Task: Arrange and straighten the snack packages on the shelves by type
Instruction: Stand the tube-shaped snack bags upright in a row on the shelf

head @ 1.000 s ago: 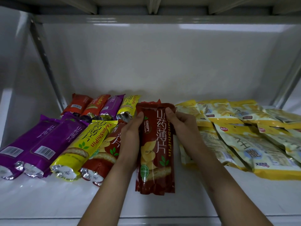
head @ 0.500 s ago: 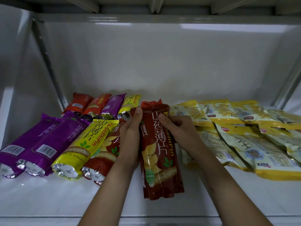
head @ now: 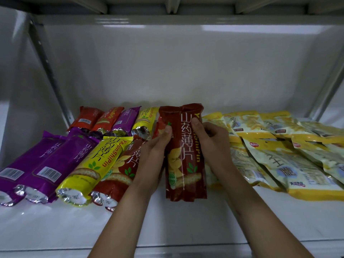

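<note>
Both hands hold a dark red chip package (head: 185, 159) that lies lengthwise at the middle of the white shelf (head: 167, 222). My left hand (head: 156, 146) grips its left edge near the top. My right hand (head: 210, 138) grips the right edge, thumb on the front. Left of it lie another red package (head: 119, 175), a yellow one (head: 96, 164) and two purple ones (head: 46, 164), all slanted. A back row holds small red, orange, purple and yellow packages (head: 115, 120). Part of a red package behind my left hand is hidden.
Several pale yellow flat snack bags (head: 279, 157) overlap on the right half of the shelf. A slanted metal brace (head: 48, 71) stands at the back left and another brace (head: 327, 82) at the right. The shelf above (head: 167, 17) hangs low overhead.
The held red package was tilted with its bottom to the right half a second ago; it now lies straighter and sits further back on the shelf. Both hands moved with it.
</note>
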Action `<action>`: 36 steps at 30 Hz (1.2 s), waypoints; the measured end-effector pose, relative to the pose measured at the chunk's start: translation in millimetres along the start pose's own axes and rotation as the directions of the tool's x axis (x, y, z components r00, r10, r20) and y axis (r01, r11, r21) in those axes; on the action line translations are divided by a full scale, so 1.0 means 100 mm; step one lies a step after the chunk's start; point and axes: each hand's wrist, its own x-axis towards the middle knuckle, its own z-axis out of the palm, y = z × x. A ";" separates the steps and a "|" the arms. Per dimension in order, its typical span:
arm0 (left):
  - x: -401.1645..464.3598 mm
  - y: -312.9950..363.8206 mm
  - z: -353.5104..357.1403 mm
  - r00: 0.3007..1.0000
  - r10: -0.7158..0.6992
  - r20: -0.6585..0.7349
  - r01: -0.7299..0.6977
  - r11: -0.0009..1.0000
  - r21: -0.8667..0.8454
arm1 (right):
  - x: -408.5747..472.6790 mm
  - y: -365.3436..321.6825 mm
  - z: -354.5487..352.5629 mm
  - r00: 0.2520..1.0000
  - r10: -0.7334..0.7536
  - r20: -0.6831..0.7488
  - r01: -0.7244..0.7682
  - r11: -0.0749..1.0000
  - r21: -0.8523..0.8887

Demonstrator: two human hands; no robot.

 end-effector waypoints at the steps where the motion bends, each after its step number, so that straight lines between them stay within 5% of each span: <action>1: -0.01 -0.01 0.00 0.999 -0.032 0.043 0.031 0.999 0.024 | 0.00 0.00 -0.01 0.999 -0.004 -0.033 0.004 1.000 0.002; 5: -0.03 -0.03 0.02 0.990 -0.082 0.118 0.062 0.984 0.167 | 0.02 0.00 -0.04 0.996 0.031 -0.085 -0.026 0.998 0.052; 11: -0.01 -0.04 0.00 0.999 0.008 0.035 -0.013 0.992 0.125 | 0.00 -0.05 -0.01 0.985 0.142 0.096 -0.153 0.981 0.119; 18: -0.03 -0.04 0.03 0.986 -0.062 0.153 0.029 0.977 0.212 | 0.03 0.01 -0.04 0.996 0.069 -0.048 -0.067 0.997 0.049; 24: -0.05 -0.03 0.01 0.989 -0.036 0.145 0.000 0.970 0.241 | 0.03 -0.05 -0.02 0.981 0.190 0.028 -0.191 0.947 0.258; 31: -0.05 0.00 0.02 0.952 -0.213 0.218 0.200 0.976 0.082 | 0.05 -0.07 -0.10 0.971 0.238 -0.006 -0.222 0.915 0.336; 36: 0.04 -0.01 -0.06 0.993 -0.119 0.012 0.118 0.992 0.035 | 0.01 -0.08 0.01 0.954 0.259 0.154 -0.296 0.901 0.317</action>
